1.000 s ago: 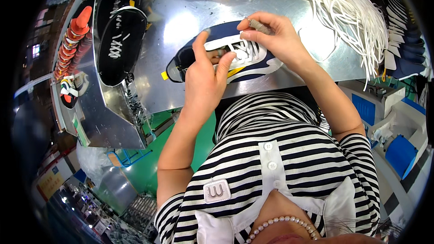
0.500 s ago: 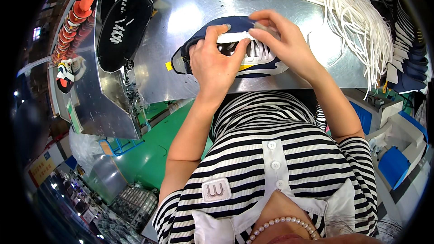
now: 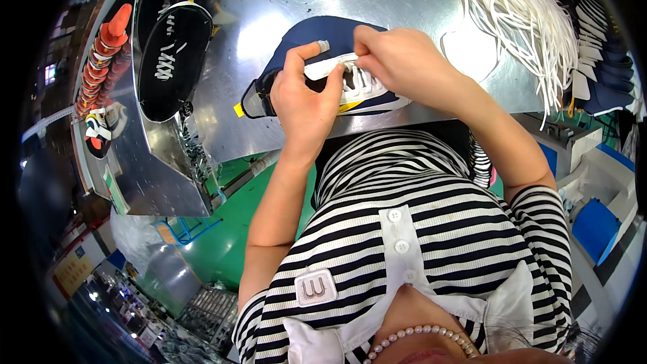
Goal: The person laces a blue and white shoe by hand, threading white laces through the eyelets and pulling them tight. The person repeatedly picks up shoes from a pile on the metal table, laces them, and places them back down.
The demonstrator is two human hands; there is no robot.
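Note:
A navy shoe upper (image 3: 306, 35) with a white eyelet strip, a yellow accent and a yellow heel tab lies on the metal table. My left hand (image 3: 302, 108) grips it near its opening, index finger and thumb on either side of the white strip. White shoelace (image 3: 364, 85) crosses the upper in several rows. Over the eyelets, my right hand (image 3: 408, 64) is closed in a pinch on the lace; its fingers hide most of the pinched part.
A thick bundle of white laces (image 3: 485, 0) lies across the table's far right, beside stacked navy uppers (image 3: 610, 81). Black laced uppers (image 3: 172, 61) lie at the left by a metal ledge (image 3: 162, 168). Beyond stands a row of orange-red pieces (image 3: 104, 54).
My right hand has come down and left onto the eyelets, its fingers closing from a looser, blurred pose. My left hand keeps its grip; the whole view has shifted slightly.

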